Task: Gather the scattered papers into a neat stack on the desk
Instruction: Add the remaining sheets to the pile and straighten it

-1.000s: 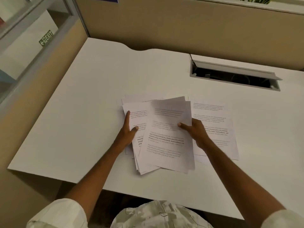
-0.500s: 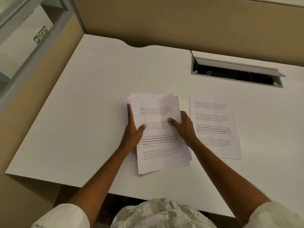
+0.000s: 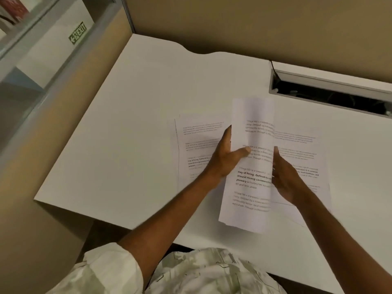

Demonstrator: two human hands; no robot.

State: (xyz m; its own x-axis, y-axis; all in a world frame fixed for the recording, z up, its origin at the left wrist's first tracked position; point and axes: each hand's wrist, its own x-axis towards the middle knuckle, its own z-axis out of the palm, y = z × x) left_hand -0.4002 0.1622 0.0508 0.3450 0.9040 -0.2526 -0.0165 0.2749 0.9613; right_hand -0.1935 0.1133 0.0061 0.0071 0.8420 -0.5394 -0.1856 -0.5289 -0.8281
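Observation:
A sheaf of printed white papers (image 3: 250, 187) is lifted off the white desk (image 3: 137, 134) and tilted up on its long edge, blurred by motion. My left hand (image 3: 224, 160) grips its left side, thumb on the front. My right hand (image 3: 284, 177) presses flat against its right edge. One printed sheet (image 3: 199, 141) lies flat on the desk to the left, partly under my left hand. Another printed sheet (image 3: 305, 162) lies flat to the right, partly hidden behind my right hand.
An open cable tray slot (image 3: 331, 96) with a raised grey lid sits in the desk at the back right. Beige partition walls (image 3: 233, 24) close the back and left. The desk's front edge runs just before my torso. A glass panel with an exit sign (image 3: 78, 33) stands at far left.
The gathered sheaf was lying flat under both hands; now it is raised and turned up on edge between them. A sheet is uncovered on the left. The camera has moved closer.

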